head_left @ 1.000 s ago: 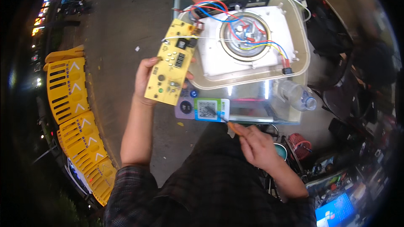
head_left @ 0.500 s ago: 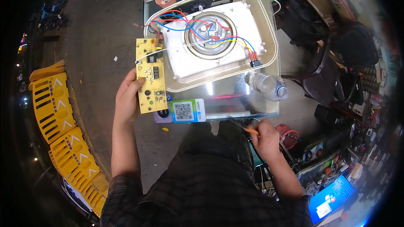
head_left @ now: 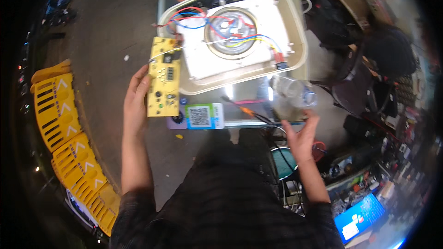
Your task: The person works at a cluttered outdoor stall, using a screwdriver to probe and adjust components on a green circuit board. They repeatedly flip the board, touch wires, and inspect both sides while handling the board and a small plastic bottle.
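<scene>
Over the glass table [head_left: 249,119], the head view shows the left hand [head_left: 136,103] holding a yellow circuit board [head_left: 164,83] by its left edge, fingers curled behind it and thumb along the side. The board stands upright beside the opened appliance [head_left: 235,37], joined to it by red and blue wires [head_left: 194,16]. The right hand [head_left: 300,136] is open and holds nothing, fingers spread and pointing up, their tips just below a clear plastic bottle [head_left: 293,93] lying at the table's edge; whether they touch it cannot be told. An orange-handled screwdriver [head_left: 240,107] lies on the table. Half a second earlier the right hand gripped that screwdriver at the table's front; it has since let go and shifted right toward the bottle. The left hand keeps its hold on the board.
</scene>
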{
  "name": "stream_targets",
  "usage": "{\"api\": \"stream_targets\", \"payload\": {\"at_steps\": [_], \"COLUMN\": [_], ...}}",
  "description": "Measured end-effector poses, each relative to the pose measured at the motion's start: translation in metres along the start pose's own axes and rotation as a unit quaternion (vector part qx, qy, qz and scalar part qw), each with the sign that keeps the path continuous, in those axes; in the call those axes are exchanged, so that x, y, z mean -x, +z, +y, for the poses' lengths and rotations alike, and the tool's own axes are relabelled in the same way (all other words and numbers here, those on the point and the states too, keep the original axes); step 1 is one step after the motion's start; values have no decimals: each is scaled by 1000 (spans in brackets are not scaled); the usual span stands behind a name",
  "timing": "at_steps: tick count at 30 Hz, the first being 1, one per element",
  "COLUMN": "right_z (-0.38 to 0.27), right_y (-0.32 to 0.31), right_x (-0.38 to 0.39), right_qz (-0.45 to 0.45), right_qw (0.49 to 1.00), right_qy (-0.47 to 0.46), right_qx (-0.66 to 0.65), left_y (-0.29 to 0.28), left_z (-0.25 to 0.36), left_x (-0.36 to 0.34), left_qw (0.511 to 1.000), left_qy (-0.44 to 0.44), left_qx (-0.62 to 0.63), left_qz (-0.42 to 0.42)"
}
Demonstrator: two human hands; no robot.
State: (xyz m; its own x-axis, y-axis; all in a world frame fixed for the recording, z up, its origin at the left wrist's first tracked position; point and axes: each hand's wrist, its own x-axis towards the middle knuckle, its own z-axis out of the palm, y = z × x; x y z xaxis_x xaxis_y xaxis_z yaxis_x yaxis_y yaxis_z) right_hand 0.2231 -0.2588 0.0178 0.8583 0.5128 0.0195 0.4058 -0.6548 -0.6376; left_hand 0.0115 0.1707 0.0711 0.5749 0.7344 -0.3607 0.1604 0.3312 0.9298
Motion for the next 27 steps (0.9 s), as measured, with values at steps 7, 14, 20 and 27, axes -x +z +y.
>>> {"api": "stream_targets", "payload": {"at_steps": [7,14,20,27], "right_z": [-3,-39,-71,-97], "right_y": [22,-14,-35,-54], "right_x": [-59,-54,-44,-54], "right_qz": [-6,-62,-165,-232], "right_qw": [992,993,969,936], "right_qy": [33,-32,-185,-253], "right_qx": [-119,-96,-12,73], "left_y": [-13,15,26,92], "left_z": [-74,-118,-102,-63], "left_x": [62,49,62,96], "left_qw": [940,898,883,907], "left_qy": [-24,117,62,199], "left_qx": [-339,-423,-464,-352], "left_qz": [16,33,-6,-116]}}
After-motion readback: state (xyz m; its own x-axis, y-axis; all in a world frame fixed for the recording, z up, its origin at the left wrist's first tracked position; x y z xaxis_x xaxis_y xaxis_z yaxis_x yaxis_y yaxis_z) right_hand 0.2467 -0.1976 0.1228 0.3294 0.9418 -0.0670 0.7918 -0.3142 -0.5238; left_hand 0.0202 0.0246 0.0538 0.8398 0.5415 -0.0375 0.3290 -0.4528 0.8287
